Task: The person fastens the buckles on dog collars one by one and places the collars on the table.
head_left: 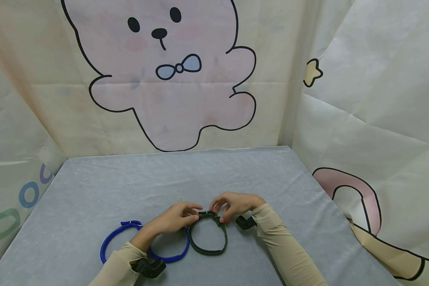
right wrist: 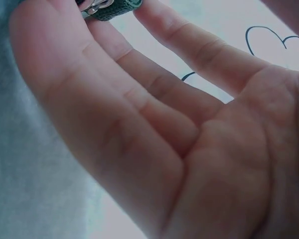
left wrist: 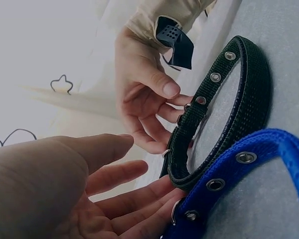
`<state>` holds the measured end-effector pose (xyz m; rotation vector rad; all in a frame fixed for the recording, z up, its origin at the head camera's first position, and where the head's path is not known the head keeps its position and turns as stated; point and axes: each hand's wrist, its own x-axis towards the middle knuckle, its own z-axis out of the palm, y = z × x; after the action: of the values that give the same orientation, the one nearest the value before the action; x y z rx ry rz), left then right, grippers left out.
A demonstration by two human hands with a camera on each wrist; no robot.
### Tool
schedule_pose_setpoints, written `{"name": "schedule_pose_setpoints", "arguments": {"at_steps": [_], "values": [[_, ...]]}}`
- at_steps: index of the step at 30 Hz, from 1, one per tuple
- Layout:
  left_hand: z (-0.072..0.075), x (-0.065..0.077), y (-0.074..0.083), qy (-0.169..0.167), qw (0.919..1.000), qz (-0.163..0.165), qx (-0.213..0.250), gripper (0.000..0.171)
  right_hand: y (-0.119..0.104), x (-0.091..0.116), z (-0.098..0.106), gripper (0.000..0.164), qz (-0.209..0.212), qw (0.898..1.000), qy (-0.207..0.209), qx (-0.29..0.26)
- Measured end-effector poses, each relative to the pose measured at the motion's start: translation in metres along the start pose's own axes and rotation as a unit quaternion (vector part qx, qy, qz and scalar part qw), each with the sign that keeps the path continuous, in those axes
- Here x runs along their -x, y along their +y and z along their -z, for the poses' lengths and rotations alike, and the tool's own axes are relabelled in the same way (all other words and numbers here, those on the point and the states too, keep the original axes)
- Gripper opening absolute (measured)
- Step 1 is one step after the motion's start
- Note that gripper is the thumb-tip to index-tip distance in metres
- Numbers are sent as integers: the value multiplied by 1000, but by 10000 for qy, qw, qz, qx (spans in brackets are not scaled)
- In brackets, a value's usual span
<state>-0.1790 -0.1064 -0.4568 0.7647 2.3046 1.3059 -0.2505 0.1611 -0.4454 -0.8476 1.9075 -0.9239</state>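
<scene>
A dark green collar (head_left: 208, 252) with metal eyelets stands on its edge in a ring, its buckle side away from me. My right hand (head_left: 238, 203) holds it by the buckle side, thumb and fingertips at the webbing. In the right wrist view, only a bit of the green collar (right wrist: 112, 9) shows between the fingertips. My left hand (head_left: 174, 217) reaches in from the left with its fingers fairly straight, fingertips right at the green collar's left side. Under that hand lies a blue collar (head_left: 175, 259), its eyelets (left wrist: 215, 184) visible in the left wrist view.
Another blue collar (head_left: 105, 242) sits farther left, partly behind my left forearm. The table (head_left: 164, 174) wears a grey cloth and meets a printed fabric wall (head_left: 264, 137) at the back. Dark camera mounts (head_left: 148, 268) sit on both wrists.
</scene>
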Motion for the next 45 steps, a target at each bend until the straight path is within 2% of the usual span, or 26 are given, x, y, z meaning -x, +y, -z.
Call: {"name": "schedule_pose_setpoints", "arguments": {"at_steps": [6,19,31,45], "values": [[0,-1,-2,-67,10000,1,61,41,0,1,0,39,22,10000,3,-33],[0,0,-2,-113,9999,-3,103,41,-1,1,0,38,223,9992,140,317],[0,0,-1,-37,9998,87,176,41,-2,3,3,30,192,9989,198,388],[3,3,4,70,9995,55,294,41,-1,3,5,29,259,9955,774,485]]}}
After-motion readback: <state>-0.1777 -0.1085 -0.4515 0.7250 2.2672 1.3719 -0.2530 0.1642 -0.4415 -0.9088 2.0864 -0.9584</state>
